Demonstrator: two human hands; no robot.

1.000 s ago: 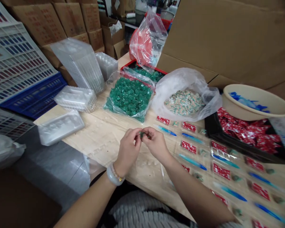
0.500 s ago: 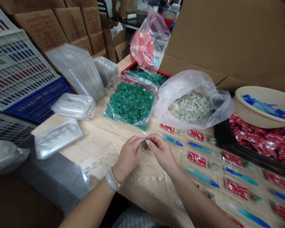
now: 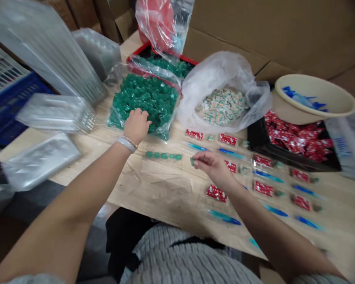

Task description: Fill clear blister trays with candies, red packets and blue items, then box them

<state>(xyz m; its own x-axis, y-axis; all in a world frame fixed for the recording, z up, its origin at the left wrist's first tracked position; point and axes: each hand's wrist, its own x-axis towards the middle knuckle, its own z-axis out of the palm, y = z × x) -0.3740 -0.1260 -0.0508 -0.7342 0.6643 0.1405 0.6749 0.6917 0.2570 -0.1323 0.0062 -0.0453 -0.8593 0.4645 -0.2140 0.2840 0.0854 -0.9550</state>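
Note:
My left hand [image 3: 137, 125] rests on the near side of a clear bag of green cube-shaped pieces [image 3: 148, 92]. Its fingers are curled in, and whatever they hold is hidden. Between thumb and fingertips, my right hand [image 3: 214, 167] pinches a small green piece [image 3: 192, 161] just above the table. To the left of that hand, several green cubes [image 3: 164, 156] sit in a row, apparently in a thin clear tray that is hard to make out.
Beyond the bag stands a red-rimmed tray [image 3: 192, 63] of green pieces. Right of it are a white bag [image 3: 221, 67] of small striped pieces, a cream bowl [image 3: 316, 88] and a black tray [image 3: 292, 157] of red packets. Red packets and blue pens [image 3: 225, 217] cover the right side. Clear plastic trays [image 3: 44, 159] lie left.
My hands were together around a green piece; now they are apart. My left hand has moved to the green bag. The row of green cubes now shows, and the view has shifted.

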